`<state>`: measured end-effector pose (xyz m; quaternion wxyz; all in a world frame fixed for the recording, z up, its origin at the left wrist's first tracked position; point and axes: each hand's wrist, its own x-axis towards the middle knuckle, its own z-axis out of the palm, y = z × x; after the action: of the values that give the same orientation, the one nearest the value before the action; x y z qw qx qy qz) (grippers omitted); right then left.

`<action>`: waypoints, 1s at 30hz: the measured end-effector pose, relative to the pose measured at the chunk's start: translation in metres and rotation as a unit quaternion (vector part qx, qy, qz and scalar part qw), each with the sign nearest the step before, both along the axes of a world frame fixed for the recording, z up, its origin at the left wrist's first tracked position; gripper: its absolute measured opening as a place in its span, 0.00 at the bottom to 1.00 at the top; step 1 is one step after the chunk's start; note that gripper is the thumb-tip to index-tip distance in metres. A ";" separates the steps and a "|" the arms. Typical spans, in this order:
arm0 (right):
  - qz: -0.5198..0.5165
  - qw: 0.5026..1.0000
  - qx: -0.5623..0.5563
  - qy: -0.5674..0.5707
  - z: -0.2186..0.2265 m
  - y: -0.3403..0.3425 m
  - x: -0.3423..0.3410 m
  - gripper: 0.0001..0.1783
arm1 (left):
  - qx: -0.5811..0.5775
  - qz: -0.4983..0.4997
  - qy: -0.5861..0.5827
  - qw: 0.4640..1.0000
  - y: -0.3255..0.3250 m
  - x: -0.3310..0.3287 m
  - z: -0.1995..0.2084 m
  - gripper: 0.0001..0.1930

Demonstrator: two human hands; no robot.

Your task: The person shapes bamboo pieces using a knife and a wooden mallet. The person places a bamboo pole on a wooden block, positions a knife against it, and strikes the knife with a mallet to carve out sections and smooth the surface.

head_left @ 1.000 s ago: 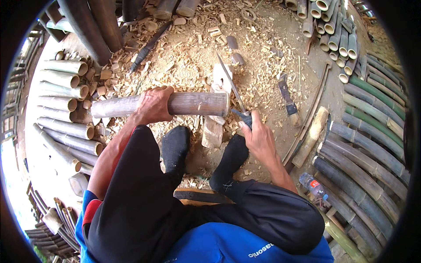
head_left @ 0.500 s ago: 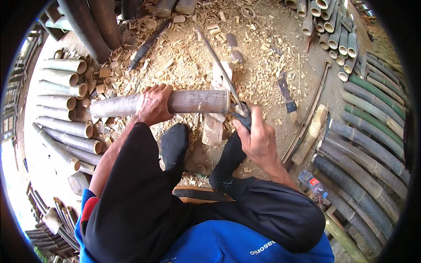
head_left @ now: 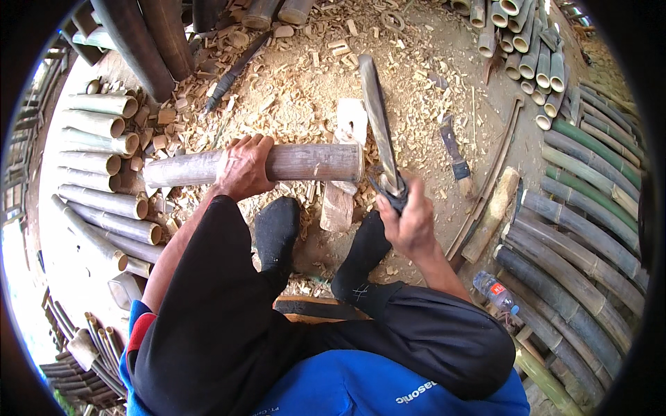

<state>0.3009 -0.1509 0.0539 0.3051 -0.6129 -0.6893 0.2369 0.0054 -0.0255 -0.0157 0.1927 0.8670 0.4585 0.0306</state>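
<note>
In the head view, the left hand (head_left: 244, 166) wraps its fingers over a round grey-brown bamboo tube (head_left: 316, 163), which crosses above a pale wooden block (head_left: 336, 209). The right hand (head_left: 413, 216) has its fingers closed round the dark handle of a long grey-bladed knife (head_left: 377, 114), just beside the tube's right end. This seems blade work between strokes; another calls for a steady left grip.

The hands (head_left: 245, 166) hide parts of the bamboo tube (head_left: 313, 163) and the knife handle (head_left: 397, 200).
</note>
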 end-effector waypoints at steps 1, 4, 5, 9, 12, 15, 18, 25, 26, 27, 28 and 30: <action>-0.008 1.000 -0.029 0.005 -0.012 0.000 0.005 0.15 | 0.000 -0.003 -0.002 1.000 0.000 0.003 -0.001 0.29; -0.024 0.966 -0.227 -0.123 -0.017 0.006 0.009 0.16 | -0.006 0.001 -0.001 1.000 -0.004 0.001 -0.002 0.29; -0.017 0.969 -0.214 -0.125 -0.012 0.006 0.005 0.17 | -0.015 0.010 -0.002 1.000 -0.006 -0.001 -0.003 0.29; -0.004 0.996 -0.084 -0.031 0.033 0.014 -0.009 0.17 | 0.039 0.023 -0.015 0.999 -0.005 -0.006 -0.006 0.29; 0.011 0.999 0.033 0.000 0.014 0.006 -0.001 0.18 | 0.037 0.019 -0.012 0.999 -0.007 0.000 -0.002 0.28; -0.067 0.940 -0.308 -0.131 -0.037 0.010 0.015 0.17 | 0.028 0.017 -0.007 0.999 -0.006 0.005 -0.002 0.27; -0.078 0.930 -0.298 -0.201 -0.037 0.005 0.035 0.18 | 0.019 0.024 -0.003 1.000 -0.002 0.009 -0.006 0.27; -0.022 0.999 0.029 0.025 0.013 -0.001 -0.005 0.17 | 0.108 0.037 -0.042 0.993 -0.020 -0.003 -0.011 0.34; -0.029 0.999 -0.012 -0.002 -0.007 -0.001 -0.001 0.16 | 0.100 0.036 -0.040 0.994 -0.018 0.001 -0.011 0.34; -0.037 0.997 -0.055 -0.026 -0.030 -0.004 0.003 0.15 | 0.099 0.034 -0.042 0.994 -0.018 0.004 -0.012 0.34; -0.032 0.985 -0.120 -0.118 -0.042 0.005 0.005 0.14 | 0.085 0.036 -0.029 0.995 -0.016 0.006 -0.011 0.33; -0.029 0.984 -0.132 -0.117 -0.038 0.004 0.008 0.14 | 0.075 0.040 -0.012 0.996 -0.013 0.006 -0.012 0.32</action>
<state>0.3088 -0.1472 0.0163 0.1457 -0.6911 -0.6648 0.2435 0.0110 -0.0388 -0.0278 0.1308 0.8595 0.4871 0.0830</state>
